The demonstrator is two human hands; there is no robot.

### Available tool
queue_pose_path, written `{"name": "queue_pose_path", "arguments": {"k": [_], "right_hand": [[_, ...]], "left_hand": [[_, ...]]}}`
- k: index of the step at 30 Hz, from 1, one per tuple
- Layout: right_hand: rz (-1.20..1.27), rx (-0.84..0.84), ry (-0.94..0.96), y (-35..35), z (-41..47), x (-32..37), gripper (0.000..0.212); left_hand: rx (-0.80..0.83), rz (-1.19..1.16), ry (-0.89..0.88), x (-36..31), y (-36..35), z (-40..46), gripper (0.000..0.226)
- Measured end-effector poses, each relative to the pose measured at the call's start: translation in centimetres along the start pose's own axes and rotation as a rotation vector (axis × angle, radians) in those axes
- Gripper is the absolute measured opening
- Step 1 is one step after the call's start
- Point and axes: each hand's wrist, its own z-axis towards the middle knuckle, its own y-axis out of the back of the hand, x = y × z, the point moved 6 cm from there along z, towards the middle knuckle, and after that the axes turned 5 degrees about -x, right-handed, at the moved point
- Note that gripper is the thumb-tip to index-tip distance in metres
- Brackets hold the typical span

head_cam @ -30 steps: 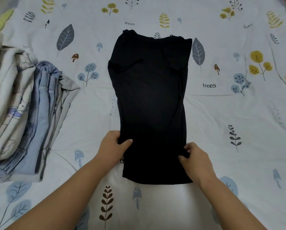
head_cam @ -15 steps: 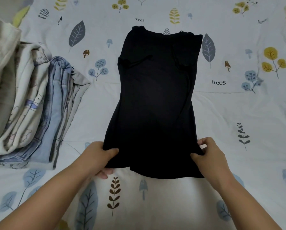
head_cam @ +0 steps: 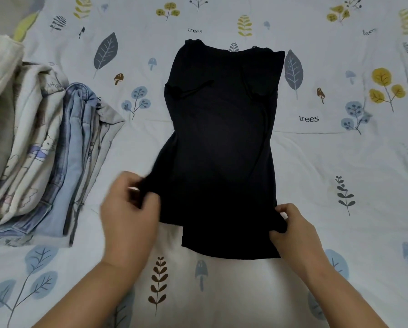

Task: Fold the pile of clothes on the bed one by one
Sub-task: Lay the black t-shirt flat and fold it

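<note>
A black shirt (head_cam: 221, 143) lies lengthwise on the bed, its sleeves folded in over the body and its collar at the far end. My left hand (head_cam: 129, 216) pinches the near-left hem corner, which is pulled out to the left and lifted a little. My right hand (head_cam: 295, 230) grips the near-right hem corner, thumb on top of the fabric. The lower hem is uneven, with the left part higher than the right.
A pile of clothes (head_cam: 39, 157), white printed fabric and light blue denim, lies at the left edge. The bed sheet (head_cam: 340, 162), white with leaf and mushroom prints, spreads all around the shirt.
My left hand has drawn the near-left hem corner out to the left and raised it. My right hand has stayed at the near-right corner.
</note>
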Motion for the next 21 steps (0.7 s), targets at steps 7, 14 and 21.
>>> {"name": "queue_pose_path", "arguments": {"k": [7, 14, 21], "right_hand": [[-0.019, 0.041, -0.020, -0.4, 0.1, -0.2, 0.044], [-0.045, 0.059, 0.007, -1.0, 0.2, -0.1, 0.046], [-0.076, 0.014, 0.051, -0.6, 0.5, -0.3, 0.045]], "left_hand": [[-0.406, -0.215, 0.151, 1.7, 4.0, 3.6, 0.025], [0.578, 0.386, -0.616, -1.8, -4.9, -3.3, 0.036], [0.667, 0.343, -0.510, 1.2, -6.4, -4.0, 0.025]]}}
